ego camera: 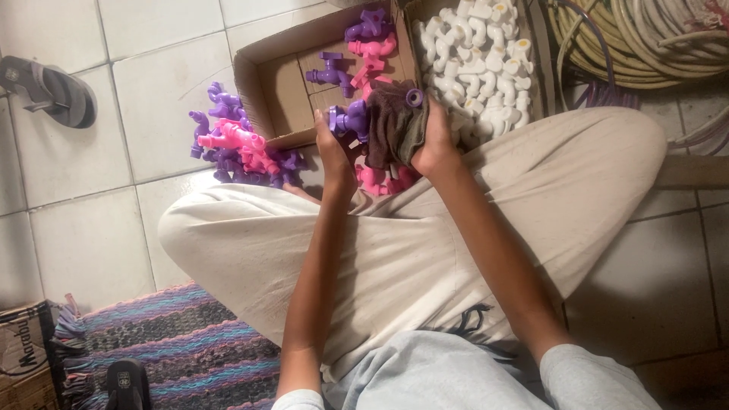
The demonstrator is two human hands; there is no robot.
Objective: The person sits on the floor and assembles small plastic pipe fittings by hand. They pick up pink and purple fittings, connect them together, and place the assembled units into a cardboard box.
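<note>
Left hand (332, 148) grips a purple tap (351, 119); right hand (433, 140) clutches a dark cloth (391, 121) wrapped against it, both held above the knees before an open box (262, 80). A few purple and pink taps lie in that box, and a white lot (478, 57) fills the next. A mixed pile (239, 148) on the floor likely remains, so the work seems partway through.

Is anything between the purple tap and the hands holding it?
Yes. The left hand grips the purple tap bare, but a dark brown cloth lies between the tap and the right hand.
</note>
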